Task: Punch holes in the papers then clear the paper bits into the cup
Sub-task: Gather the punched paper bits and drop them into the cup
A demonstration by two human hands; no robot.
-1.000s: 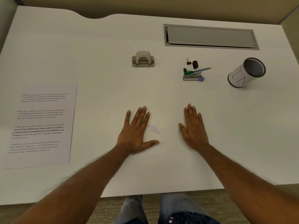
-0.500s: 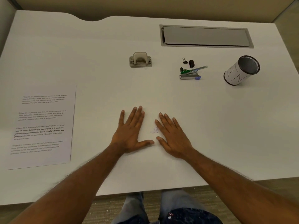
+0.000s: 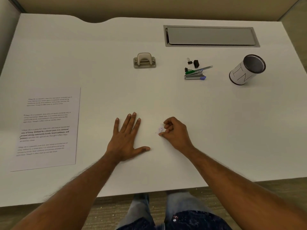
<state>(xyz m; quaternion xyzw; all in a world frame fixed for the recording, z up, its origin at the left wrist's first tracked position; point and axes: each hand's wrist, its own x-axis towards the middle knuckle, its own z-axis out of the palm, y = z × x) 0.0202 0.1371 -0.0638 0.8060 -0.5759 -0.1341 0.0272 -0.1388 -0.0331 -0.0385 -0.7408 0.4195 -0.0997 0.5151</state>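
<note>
Pinching the paper bits (image 3: 160, 129) with curled fingertips, the right hand (image 3: 174, 131) sat mid-desk, the left hand (image 3: 127, 138) spread flat at its nine o'clock. Papers (image 3: 48, 127) lay at nine, hole punch (image 3: 144, 60) at twelve, cup (image 3: 245, 70) at two. Punching seemed done; the bits had yet to reach the cup.

Our left forearm (image 3: 74, 188) and right forearm (image 3: 240, 185) are bare, with fine hair along them. Short nails show on our left hand (image 3: 126, 140). Below, we wear faded light-blue jeans (image 3: 139, 211), with a darker navy patch (image 3: 191, 220) speckled white and red nearest us.
</note>
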